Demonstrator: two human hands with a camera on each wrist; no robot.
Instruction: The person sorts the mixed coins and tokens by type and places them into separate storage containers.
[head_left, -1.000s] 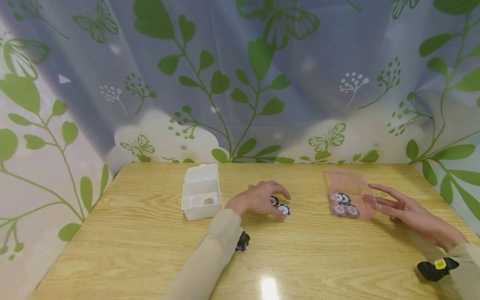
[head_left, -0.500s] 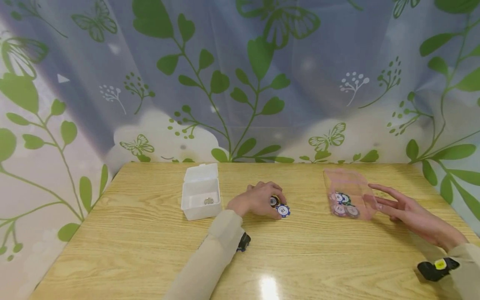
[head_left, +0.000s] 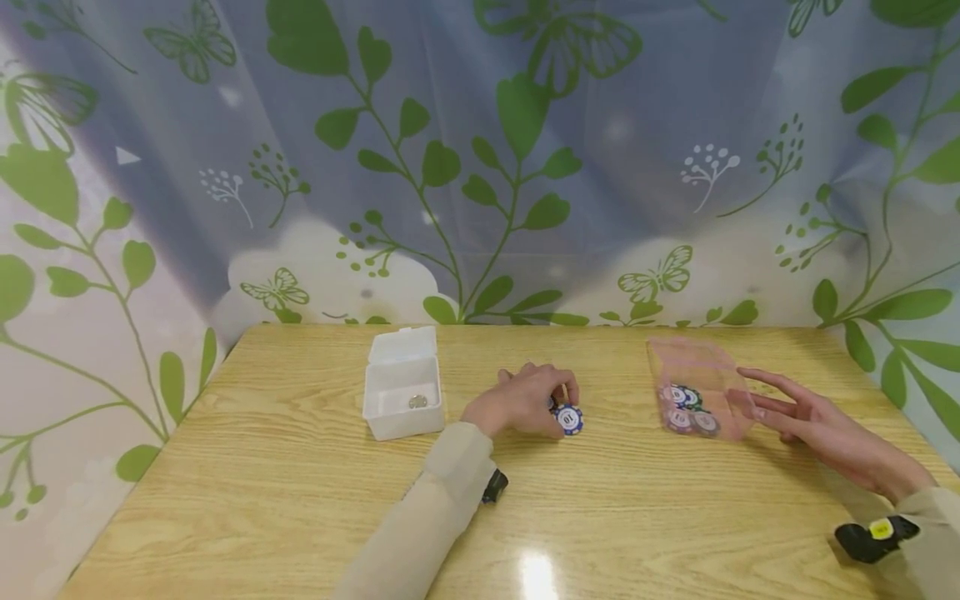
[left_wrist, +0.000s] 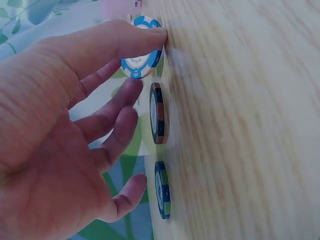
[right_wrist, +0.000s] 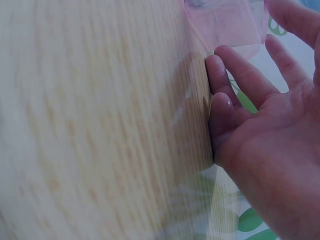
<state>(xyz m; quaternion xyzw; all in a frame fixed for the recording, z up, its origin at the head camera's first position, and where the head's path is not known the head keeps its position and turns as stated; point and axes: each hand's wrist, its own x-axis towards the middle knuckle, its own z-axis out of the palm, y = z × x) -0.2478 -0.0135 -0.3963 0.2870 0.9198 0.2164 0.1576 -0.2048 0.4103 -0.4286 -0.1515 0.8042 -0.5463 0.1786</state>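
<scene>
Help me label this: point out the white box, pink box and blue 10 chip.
White box (head_left: 408, 425): head view, front wall.
Pink box (head_left: 693, 357): head view, far panel.
Blue 10 chip (head_left: 570, 419): head view, printed face.

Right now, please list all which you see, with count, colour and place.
Table: 1, tan, below
Backdrop: 1, blue-grey, green, behind
White box: 1, white, left
Small chip: 1, pale, white box
Pink box: 1, pink, right
Boxed chips: at least 4, mixed, pink box
Held chip: 1, blue-white, left hand
Loose chips: 2, brown-black, blue-green, table
Wristbands: 2, black, wrists
Sleeves: 2, beige, arms
Left hand: 1, centre
Right hand: 1, right
</scene>
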